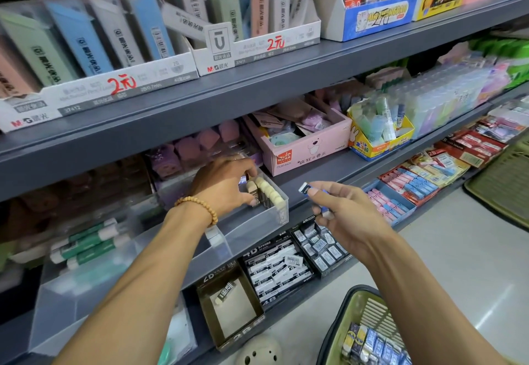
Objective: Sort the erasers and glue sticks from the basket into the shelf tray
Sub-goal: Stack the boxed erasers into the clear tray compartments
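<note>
Nearest, below the tray, the green basket (357,333) holds a heap of blue-sleeved erasers (372,344). Above it and just right of the tray, the right hand (340,210) pinches a few such erasers (305,187) between thumb and curled fingers. The clear tray (257,221) juts from the shelf edge; inside it a row of cream erasers (267,190) stands on edge. The left hand (226,184), wearing a bead bracelet (200,207), reaches into the tray, thumb and fingers curled around the row's end eraser. Left of the tray lie green-and-white glue sticks (86,246). Judged from these shapes, the erasers are light, firm and slightly grippy; pinching across the paper sleeve's flat faces should hold them securely.
</note>
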`<state>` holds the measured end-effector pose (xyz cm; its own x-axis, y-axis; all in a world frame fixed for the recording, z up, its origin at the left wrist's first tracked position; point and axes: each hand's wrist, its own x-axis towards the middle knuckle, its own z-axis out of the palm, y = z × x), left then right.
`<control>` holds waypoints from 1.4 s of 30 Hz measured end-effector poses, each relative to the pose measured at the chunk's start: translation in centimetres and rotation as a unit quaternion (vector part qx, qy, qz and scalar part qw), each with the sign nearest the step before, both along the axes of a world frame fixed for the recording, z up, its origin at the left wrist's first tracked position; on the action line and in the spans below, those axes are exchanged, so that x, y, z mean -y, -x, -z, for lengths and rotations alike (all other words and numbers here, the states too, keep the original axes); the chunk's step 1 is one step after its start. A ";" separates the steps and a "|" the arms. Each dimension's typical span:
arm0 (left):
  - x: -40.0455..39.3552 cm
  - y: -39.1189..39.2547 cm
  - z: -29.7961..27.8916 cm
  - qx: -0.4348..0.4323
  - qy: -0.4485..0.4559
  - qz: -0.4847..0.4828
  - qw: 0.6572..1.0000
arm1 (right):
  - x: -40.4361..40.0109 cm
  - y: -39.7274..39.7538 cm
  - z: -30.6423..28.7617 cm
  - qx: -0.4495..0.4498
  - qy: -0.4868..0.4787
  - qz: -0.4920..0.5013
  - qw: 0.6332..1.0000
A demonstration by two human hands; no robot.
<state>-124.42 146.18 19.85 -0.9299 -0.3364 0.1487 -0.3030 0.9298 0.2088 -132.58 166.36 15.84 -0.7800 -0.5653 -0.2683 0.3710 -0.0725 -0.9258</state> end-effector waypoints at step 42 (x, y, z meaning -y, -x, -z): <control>2.1 -11.4 -2.2 -0.029 -0.355 -0.108 0.928 | 0.2 -9.4 -5.3 -0.078 -0.019 -0.017 0.997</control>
